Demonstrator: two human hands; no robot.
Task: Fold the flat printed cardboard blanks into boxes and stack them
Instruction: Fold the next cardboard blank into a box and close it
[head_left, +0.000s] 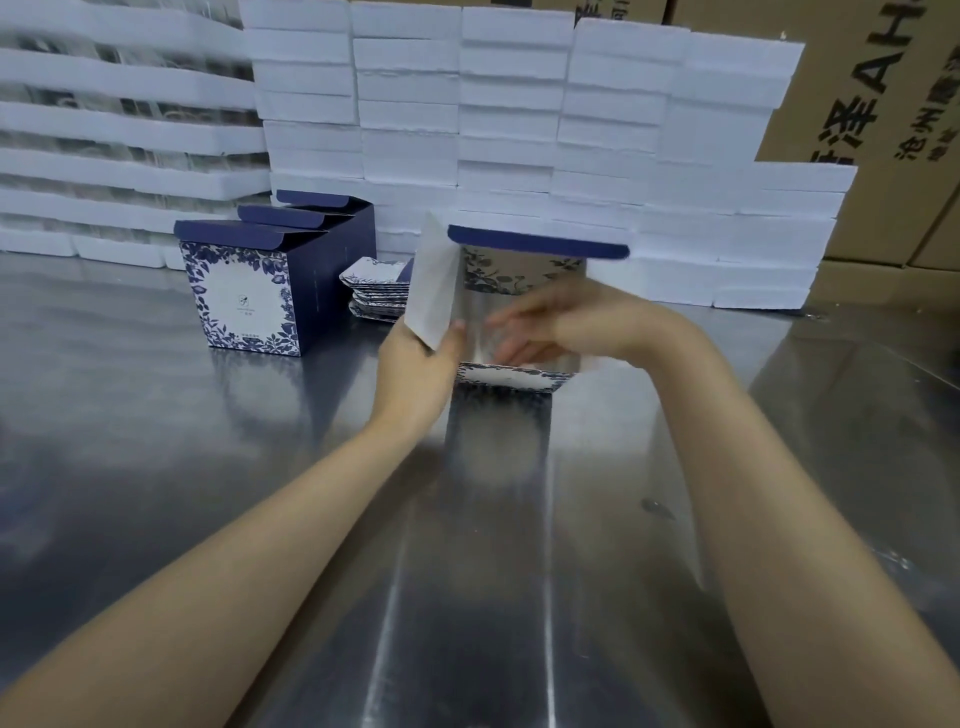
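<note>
While the left hand (415, 364) pinches a white side flap of the half-folded box (519, 273), which stands mid-tabletop (208, 493), the blurred right hand (550, 322) reaches into it with fingers straight. Three folded boxes (244, 301) stand in a row at left. Flat blanks (376, 291) lie between, and white foam slabs (509, 130) are stacked behind.

Steel bench (156, 467), reflective top, with goods standing on it.
Left of centre: three folded boxes (270, 280), navy with blue floral print, in a row running back, top flaps raised. Just beside them, right and rearward: low pile of flat blanks (376, 291). Centre: one half-formed box (511, 382), lower edge on the top. Rear: white foam blocks (519, 130) stacked in columns.
</note>
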